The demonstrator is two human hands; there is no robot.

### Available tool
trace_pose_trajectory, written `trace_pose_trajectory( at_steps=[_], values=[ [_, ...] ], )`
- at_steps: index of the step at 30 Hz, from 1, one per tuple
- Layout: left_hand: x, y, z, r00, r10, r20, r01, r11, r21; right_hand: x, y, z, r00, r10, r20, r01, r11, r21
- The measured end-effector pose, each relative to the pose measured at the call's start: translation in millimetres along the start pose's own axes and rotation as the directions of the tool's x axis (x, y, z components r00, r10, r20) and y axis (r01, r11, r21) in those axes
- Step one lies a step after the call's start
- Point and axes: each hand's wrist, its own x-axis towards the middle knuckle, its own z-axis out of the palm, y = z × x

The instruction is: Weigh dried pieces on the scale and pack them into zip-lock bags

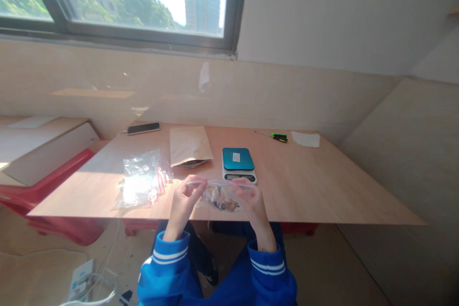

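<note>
- At the near edge of the table (322, 191), near its middle: clear bag (220, 198), held up by its top strip; contents are brown and dark irregular pieces, gathered low.
- Left hand (184, 196): thumb and fingers closed in a pinch on the bag's top left corner.
- Right hand (251, 196): thumb and fingers closed in a pinch on the top right corner.
- Just beyond the bag: scale (238, 158), blue platform, white label.
- Toward the near left corner: overlapping transparent bags (141, 179) with red strips.
- Toward the far edge, left of the scale: brown pouch (190, 145), mouth slightly parted toward the near edge; contents cannot be determined.
- Far left corner: phone (143, 128).
- Far right corner: white paper (306, 139).
</note>
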Motion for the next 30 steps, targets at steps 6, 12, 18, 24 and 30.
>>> trace_pose_trajectory(
  at_steps=[6, 12, 18, 24, 30],
  values=[
    [-0.5, 2.1, 1.0, 1.000, 0.014, 0.000, -0.014, 0.999, 0.032, 0.1, -2.7, 2.2, 0.999, -0.044, -0.022, 0.043, 0.997, -0.064],
    [-0.2, -0.4, 0.6, 1.000, 0.028, -0.004, -0.027, 0.997, 0.069, 3.0, 1.2, 2.0, 0.985, -0.154, -0.076, 0.139, 0.976, -0.169],
    [-1.9, -1.0, 3.0, 0.998, 0.069, -0.012, -0.068, 0.994, 0.089, 1.8, -1.2, 2.8, 0.972, -0.214, -0.099, 0.192, 0.961, -0.199],
    [-2.9, 1.2, 1.7, 0.996, 0.064, 0.058, -0.064, 0.998, -0.008, -1.2, -5.1, -2.2, 0.990, -0.139, -0.014, 0.136, 0.983, -0.125],
    [-4.3, 7.9, 1.3, 0.993, 0.015, 0.115, -0.011, 0.999, -0.032, -1.2, -5.0, 0.4, 0.996, -0.031, 0.082, 0.032, 0.999, -0.014]
  ],
)
